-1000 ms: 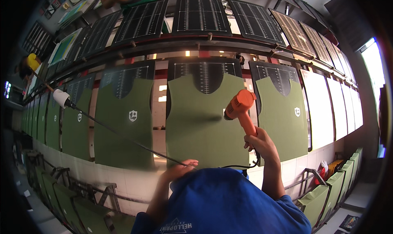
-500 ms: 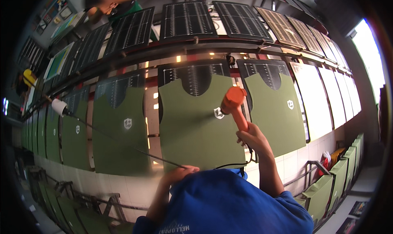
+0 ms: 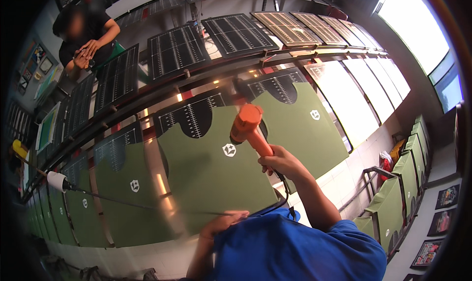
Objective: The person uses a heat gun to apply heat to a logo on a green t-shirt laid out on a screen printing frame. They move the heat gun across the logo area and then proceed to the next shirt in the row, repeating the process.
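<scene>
My right hand (image 3: pixel 282 161) is closed around the handle of an orange heat gun (image 3: pixel 250 121) above a green shirt panel (image 3: pixel 216 175). Its dark nozzle end points down toward the panel, close to a white shield emblem (image 3: pixel 229 150). From the base of the handle a black cord loops down toward my body. My left hand (image 3: pixel 225 223) is low by my waist, closed on a thin black power cord (image 3: pixel 132 202) that runs in from the left. Black marked print boards (image 3: pixel 194 116) show behind the panel's neckline.
More green panels with emblems lie in a row on both sides, one to the right (image 3: pixel 307 128). A rail (image 3: pixel 162 86) separates them from bare black boards (image 3: pixel 179 49). A white plug connector (image 3: pixel 56 181) hangs at left. A person (image 3: pixel 88 40) stands at the far left.
My view has swung, so the row now slants and the window shows more. The heat gun remains in my right hand, close to the same emblem. The other person is now more visible.
</scene>
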Demonstrator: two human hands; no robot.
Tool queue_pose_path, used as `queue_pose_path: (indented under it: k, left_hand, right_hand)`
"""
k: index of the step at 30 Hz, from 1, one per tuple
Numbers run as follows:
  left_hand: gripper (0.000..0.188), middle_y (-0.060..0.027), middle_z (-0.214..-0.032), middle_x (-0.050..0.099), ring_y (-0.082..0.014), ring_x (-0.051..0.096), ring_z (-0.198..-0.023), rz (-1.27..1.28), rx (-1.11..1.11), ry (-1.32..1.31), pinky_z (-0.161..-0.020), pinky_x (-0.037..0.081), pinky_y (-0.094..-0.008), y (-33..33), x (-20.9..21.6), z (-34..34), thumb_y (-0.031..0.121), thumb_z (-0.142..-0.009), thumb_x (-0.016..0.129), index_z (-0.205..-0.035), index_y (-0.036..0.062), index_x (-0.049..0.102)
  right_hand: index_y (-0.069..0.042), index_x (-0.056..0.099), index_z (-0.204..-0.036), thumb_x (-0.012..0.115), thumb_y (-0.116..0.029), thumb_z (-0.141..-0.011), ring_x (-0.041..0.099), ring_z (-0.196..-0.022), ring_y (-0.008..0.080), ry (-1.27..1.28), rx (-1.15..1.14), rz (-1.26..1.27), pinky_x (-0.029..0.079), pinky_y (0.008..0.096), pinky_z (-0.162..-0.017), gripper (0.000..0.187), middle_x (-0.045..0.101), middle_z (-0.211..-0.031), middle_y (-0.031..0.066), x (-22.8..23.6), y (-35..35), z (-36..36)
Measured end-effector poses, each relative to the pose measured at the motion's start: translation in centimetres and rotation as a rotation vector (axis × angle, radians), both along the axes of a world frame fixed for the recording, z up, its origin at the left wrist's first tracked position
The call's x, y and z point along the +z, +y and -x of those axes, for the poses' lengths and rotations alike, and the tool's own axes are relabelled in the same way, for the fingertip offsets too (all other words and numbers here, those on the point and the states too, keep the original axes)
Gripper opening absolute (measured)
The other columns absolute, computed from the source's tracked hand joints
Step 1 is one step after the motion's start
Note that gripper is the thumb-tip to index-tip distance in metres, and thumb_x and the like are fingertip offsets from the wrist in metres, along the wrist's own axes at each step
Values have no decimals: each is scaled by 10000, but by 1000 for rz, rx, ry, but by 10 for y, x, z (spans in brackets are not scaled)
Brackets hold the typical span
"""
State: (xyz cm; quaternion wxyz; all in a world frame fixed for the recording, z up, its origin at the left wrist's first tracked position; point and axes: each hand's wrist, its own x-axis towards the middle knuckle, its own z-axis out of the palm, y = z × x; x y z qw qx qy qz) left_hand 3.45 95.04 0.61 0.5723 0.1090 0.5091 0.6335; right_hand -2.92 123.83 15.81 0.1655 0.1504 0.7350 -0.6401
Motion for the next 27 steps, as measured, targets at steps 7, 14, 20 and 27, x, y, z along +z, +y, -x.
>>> queue_pose_path:
  k: [7, 14, 20, 27]
  left_hand:
    - [397, -124, -1292, 591, -187, 545, -1190, -59, -148, 198, -1029, 407, -292, 85, 4, 5, 260, -1019, 465, -1266, -34, 569]
    - [395, -118, -1311, 584, -189, 531, -1218, -5, -246, 196, -1050, 385, -292, 204, 11, -3, 266, -1004, 486, -1286, 1, 567]
    - [390, -111, -1337, 569, -194, 523, -1231, 42, -255, 264, -1067, 359, -283, 311, 34, -14, 263, -999, 481, -1289, 18, 571]
    - [437, -98, -1326, 575, -192, 520, -1235, -29, -161, 252, -1050, 386, -297, 375, 17, -16, 337, -1018, 444, -1296, 23, 567]
  right_hand:
    - [12, 579, -986, 622, -165, -802, 589, -627, 106, -27, -172, -79, 492, 255, -567, 259, 582, -712, 28, 24, 99, -32]
    - [25, 561, -1008, 620, -147, -788, 572, -596, 102, -24, -273, -11, 483, 250, -536, 286, 579, -700, 34, 26, 229, -53]
    - [40, 548, -1039, 588, -129, -820, 609, -624, 122, -51, -186, -62, 500, 260, -554, 280, 598, -720, 59, 24, 345, -55]
    - [20, 552, -975, 615, -177, -815, 610, -624, 124, -84, -78, -85, 500, 269, -554, 262, 596, -703, 48, 27, 417, -28]
